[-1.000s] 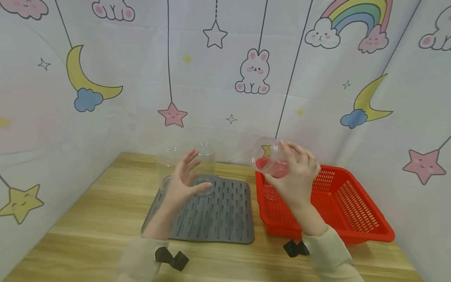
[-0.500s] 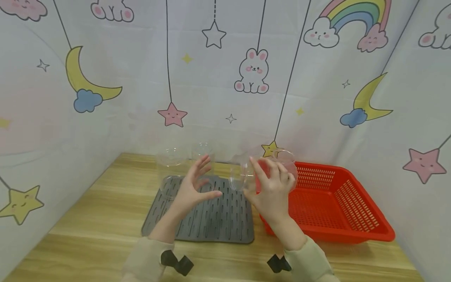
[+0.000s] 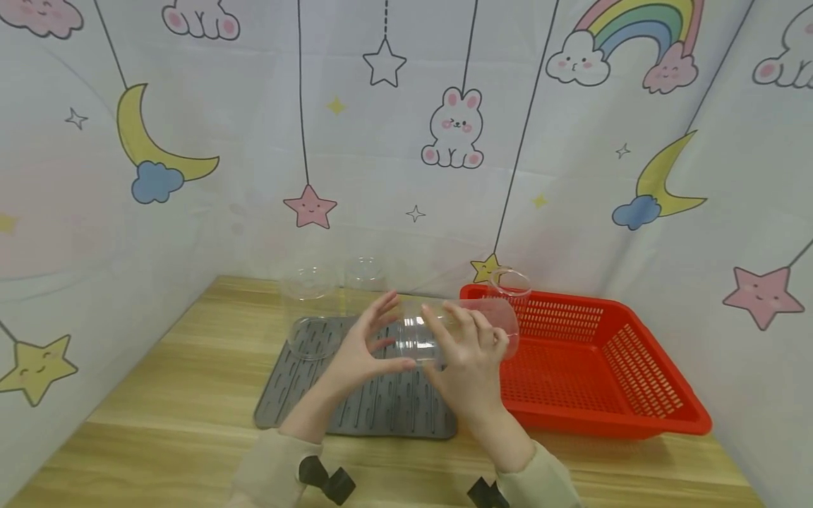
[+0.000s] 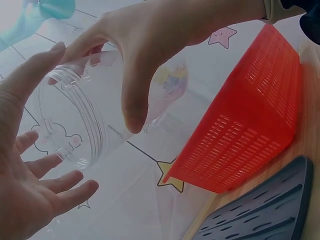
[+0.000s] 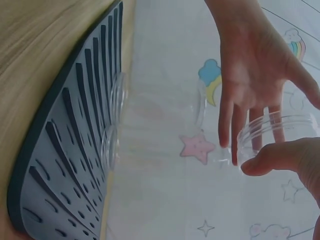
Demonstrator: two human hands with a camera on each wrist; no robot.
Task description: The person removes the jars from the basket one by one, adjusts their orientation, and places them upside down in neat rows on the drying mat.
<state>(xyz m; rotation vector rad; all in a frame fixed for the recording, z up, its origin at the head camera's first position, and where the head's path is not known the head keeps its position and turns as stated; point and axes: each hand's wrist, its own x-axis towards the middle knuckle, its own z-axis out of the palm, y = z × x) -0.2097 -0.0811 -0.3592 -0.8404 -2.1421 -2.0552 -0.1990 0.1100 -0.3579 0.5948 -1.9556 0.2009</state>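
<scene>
My right hand (image 3: 471,370) grips a clear plastic jar (image 3: 414,340) that lies sideways in the air above the grey drying mat (image 3: 362,418). The jar's threaded mouth faces left, as the left wrist view shows. My left hand (image 3: 356,353) is spread around that mouth, thumb on one side and fingers on the other; whether it touches the rim I cannot tell. Two more clear jars stand at the mat's back left, a larger-looking one (image 3: 311,307) and another (image 3: 365,271) partly behind my left hand. The see-through walls make outlines faint.
A red perforated basket (image 3: 610,416) stands right of the mat, with another clear jar (image 3: 510,281) upright at its back left corner. Behind the wooden table (image 3: 171,395) hangs a white cloth (image 3: 254,127) with cartoon prints.
My right hand has carried the jar left and down from over the basket, turning its mouth toward my left hand. The left hand has moved slightly right and down to meet it.
</scene>
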